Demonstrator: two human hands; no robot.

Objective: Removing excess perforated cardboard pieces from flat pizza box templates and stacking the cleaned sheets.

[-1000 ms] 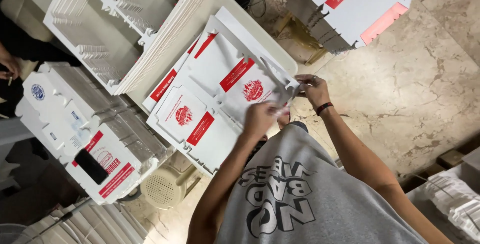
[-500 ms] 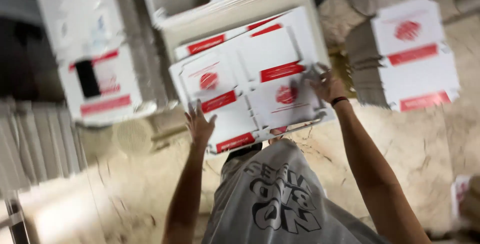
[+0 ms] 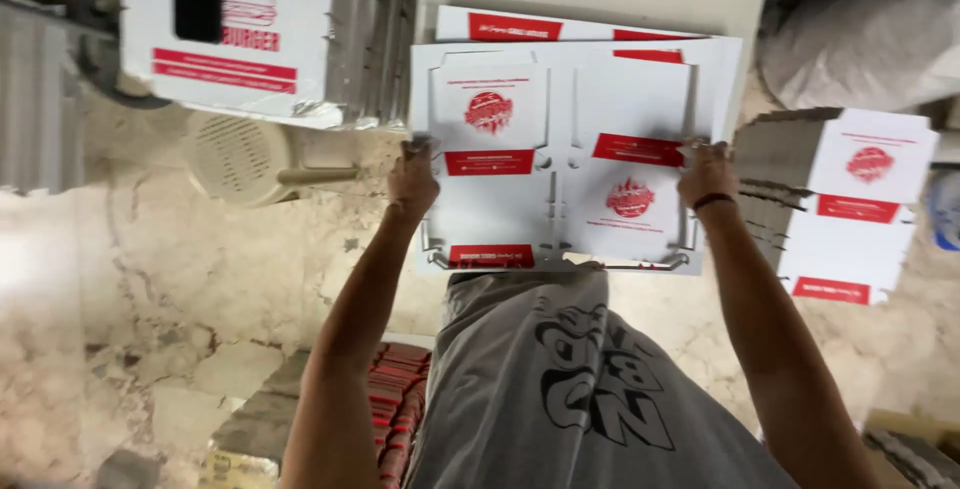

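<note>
The big flat white and red box sheet (image 3: 560,164) lies on its pile, the left hand (image 3: 412,181) and right hand (image 3: 706,175) each clamped on one side edge, so lifting it evenly seems to come next

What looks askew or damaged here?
Nothing damaged. Both hands, left hand and right hand, hold the flat white-and-red printed cardboard box blank squarely by its side edges; only the stack of flat blanks at right sits fanned.
</note>
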